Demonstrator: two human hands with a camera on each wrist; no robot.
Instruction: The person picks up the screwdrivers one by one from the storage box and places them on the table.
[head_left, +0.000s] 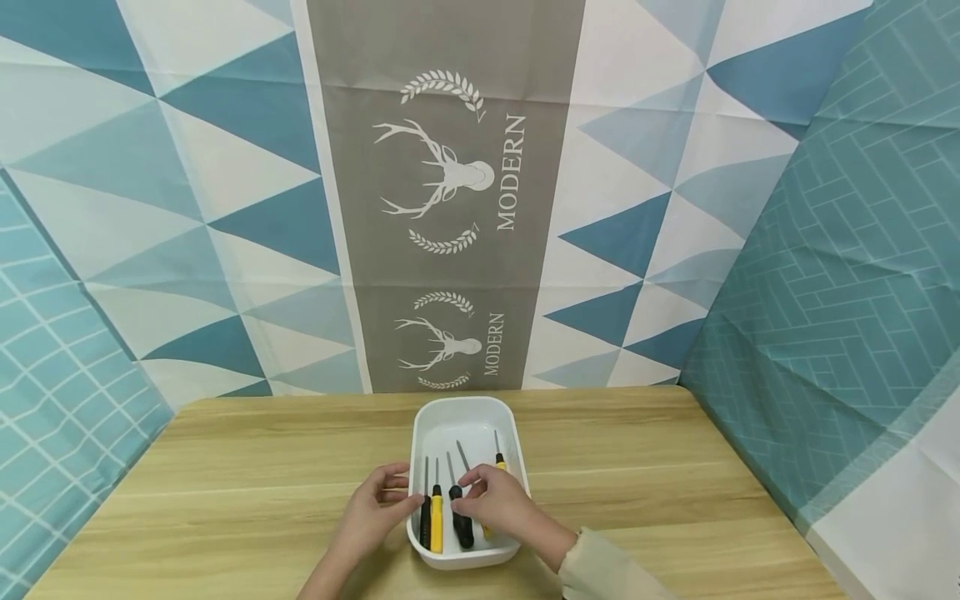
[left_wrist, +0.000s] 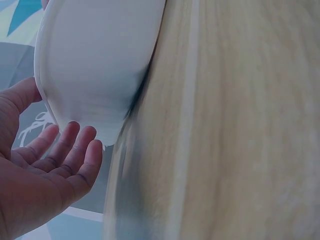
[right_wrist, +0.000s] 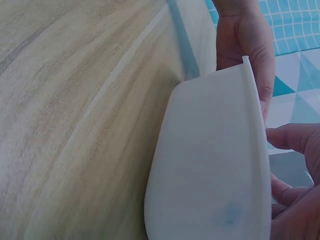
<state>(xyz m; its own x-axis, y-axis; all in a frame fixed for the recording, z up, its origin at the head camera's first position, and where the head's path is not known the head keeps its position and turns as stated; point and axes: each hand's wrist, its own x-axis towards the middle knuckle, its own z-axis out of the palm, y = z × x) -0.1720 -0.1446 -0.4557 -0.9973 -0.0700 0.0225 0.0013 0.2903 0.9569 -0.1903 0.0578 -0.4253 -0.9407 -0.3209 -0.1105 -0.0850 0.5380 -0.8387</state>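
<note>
A white tray (head_left: 468,408) stands on the table with several screwdrivers in it. My left hand (head_left: 377,504) is at the tray's left rim, thumb reaching over it beside a slim black screwdriver (head_left: 426,521). In the left wrist view, that hand's fingers (left_wrist: 85,155) are loosely bent and spread along the tray's outer wall. A yellow screwdriver (head_left: 437,523) lies just right of the slim black one. My right hand (head_left: 497,498) is over the tray, thumb and forefinger pinching a thick black screwdriver (head_left: 462,529) near its shaft. Another yellow-handled screwdriver (head_left: 486,531) is partly hidden beneath this hand.
One more screwdriver (head_left: 499,458) with a black and yellow handle lies along the tray's right side. The wood-grain table (head_left: 262,492) extends to both sides. Patterned cloth (head_left: 450,183) hangs right behind its back edge, and more cloth borders the left and right.
</note>
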